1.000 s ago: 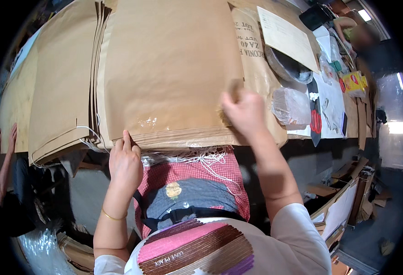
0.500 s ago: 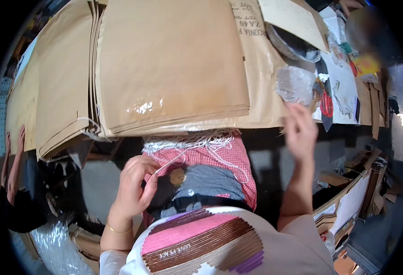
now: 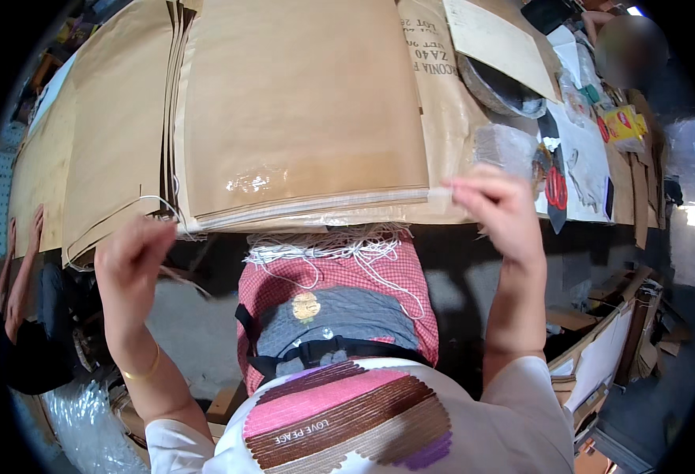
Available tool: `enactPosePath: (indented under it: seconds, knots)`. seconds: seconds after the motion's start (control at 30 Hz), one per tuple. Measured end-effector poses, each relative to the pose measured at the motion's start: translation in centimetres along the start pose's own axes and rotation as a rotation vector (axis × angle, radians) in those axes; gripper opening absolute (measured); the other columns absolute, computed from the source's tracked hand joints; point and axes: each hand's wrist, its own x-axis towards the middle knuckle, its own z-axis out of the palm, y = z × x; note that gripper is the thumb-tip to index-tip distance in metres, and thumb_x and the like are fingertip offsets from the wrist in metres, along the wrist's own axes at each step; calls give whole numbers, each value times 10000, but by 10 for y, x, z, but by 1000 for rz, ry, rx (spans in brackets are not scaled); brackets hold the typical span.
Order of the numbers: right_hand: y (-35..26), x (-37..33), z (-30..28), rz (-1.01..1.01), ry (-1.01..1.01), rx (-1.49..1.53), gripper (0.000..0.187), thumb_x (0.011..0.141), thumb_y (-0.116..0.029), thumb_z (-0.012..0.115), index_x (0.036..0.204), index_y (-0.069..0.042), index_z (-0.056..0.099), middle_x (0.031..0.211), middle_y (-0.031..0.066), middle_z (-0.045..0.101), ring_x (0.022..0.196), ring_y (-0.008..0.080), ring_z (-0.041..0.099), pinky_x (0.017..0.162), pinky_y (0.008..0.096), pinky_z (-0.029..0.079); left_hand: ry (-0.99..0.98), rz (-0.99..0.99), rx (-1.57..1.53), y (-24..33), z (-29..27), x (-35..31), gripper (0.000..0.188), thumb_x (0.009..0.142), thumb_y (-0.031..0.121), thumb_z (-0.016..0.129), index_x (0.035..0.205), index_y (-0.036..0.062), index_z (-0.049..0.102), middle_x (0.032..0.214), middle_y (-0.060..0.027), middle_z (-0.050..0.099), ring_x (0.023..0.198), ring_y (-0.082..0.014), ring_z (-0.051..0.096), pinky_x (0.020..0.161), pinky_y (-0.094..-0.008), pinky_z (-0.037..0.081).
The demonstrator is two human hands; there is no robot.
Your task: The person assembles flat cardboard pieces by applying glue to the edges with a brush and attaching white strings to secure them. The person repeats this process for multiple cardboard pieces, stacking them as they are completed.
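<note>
A stack of brown paper sheets [image 3: 308,110] lies on the table in front of me, with a shiny glued-looking band near its front edge. Along that edge runs a white string [image 3: 316,202], stretched and blurred between my hands. My left hand [image 3: 134,257] is closed on the string at the stack's left corner, a loose tail hanging below it. Just past the right corner, my right hand [image 3: 501,207] pinches the other end. More white strings [image 3: 363,241] lie bunched on the red checked apron [image 3: 411,276] over my lap.
Left of the stack lies another pile of brown paper [image 3: 114,134]. Red-handled scissors [image 3: 555,188], a plastic bag [image 3: 505,150] and a dark basin [image 3: 501,87] under a board [image 3: 497,43] are at the right. A co-worker's hands [image 3: 28,229] rest at the left edge; another person is far right.
My left hand has moved left and up to the stack's left corner. My right hand has come slightly left and down. The string now spans the stack's front edge instead of my lap.
</note>
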Motion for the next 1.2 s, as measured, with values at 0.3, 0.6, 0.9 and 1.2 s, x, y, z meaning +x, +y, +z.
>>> enactPosePath:
  seconds: [0.3,0.6,0.9,1.2]
  knots:
    - [120,56,32,361,117,125,71,797,-54,681,821,-7,632,716,10,589,656,86,559,570,229,463,-53,-210,-15,-100,103,25,62,780,18,683,834,-10,687,729,-122,623,651,-219,616,622,-286,479]
    - [99,51,39,366,62,384,222,798,21,671,736,-86,487,656,-59,451,580,38,471,498,178,359,164,45,512,-73,103,27,153,699,56,722,826,36,640,889,-86,587,868,-276,560,764,-382,444]
    - [111,50,71,174,281,-138,443,667,-125,812,655,-83,371,600,-7,428,577,135,394,518,290,334,44,137,350,-92,117,4,288,704,-87,572,968,17,617,955,-121,583,893,-289,575,766,-382,475]
    - [95,54,72,-533,135,-505,110,740,-29,707,843,-11,674,863,83,653,803,234,634,705,310,513,-285,116,82,-76,91,22,408,695,-19,670,1101,12,634,1057,-122,587,1017,-317,529,888,-377,459]
